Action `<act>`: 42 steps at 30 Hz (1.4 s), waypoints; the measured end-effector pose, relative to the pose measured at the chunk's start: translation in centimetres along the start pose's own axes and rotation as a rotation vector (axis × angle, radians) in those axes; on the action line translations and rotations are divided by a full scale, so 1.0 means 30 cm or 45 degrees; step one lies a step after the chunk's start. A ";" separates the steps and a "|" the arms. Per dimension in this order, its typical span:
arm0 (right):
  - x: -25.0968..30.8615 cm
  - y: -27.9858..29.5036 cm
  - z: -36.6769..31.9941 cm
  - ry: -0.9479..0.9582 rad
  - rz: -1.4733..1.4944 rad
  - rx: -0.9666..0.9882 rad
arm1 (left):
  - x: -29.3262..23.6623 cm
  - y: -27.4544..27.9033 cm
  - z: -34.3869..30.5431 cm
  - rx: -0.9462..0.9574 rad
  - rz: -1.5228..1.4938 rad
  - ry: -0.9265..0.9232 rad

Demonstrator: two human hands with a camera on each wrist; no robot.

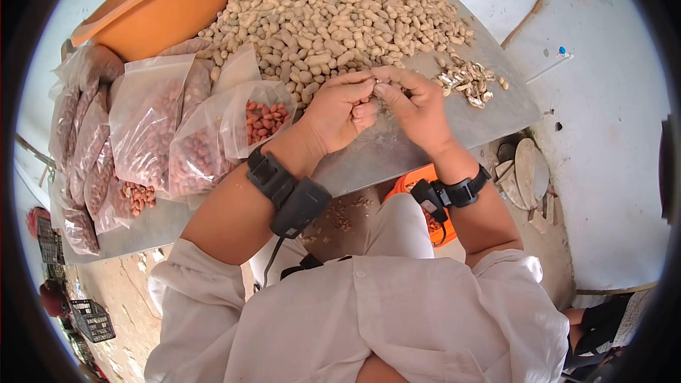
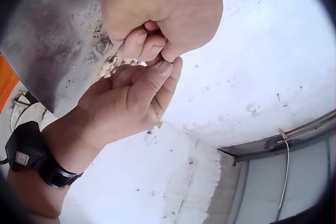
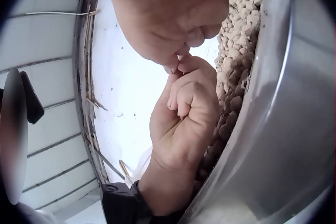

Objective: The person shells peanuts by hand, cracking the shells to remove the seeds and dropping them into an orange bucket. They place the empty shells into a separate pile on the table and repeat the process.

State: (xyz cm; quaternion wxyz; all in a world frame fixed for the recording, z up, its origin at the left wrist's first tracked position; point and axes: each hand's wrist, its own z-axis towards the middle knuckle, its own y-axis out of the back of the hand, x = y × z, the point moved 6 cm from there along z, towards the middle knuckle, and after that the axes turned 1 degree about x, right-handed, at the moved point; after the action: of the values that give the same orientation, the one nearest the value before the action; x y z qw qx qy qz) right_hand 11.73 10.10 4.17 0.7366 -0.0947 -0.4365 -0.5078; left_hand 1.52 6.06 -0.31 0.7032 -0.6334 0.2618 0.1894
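Both hands meet at the near edge of a heap of unshelled peanuts. The left hand and the right hand pinch a small peanut between thumbs and forefingers; the fingers hide most of it. In the left wrist view, the left hand has its other fingers curled toward the palm, and the right hand touches its fingertips. The right wrist view shows the right hand above the left hand, tips together.
Clear bags of red kernels lie left on the metal table, below an orange basin. Broken shells are scattered right of the hands. An orange bucket stands under the table edge, beside the person's knee.
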 end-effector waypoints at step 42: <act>-0.227 0.330 0.265 -0.250 -1.422 0.432 | -0.005 0.041 0.019 -0.139 -0.099 -0.043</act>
State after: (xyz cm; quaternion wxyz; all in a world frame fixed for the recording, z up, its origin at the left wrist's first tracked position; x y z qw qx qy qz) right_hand 14.91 23.89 6.92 0.3189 0.2219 -0.5615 -0.7306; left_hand 0.74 6.79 -1.17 0.6786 -0.6772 0.2144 0.1868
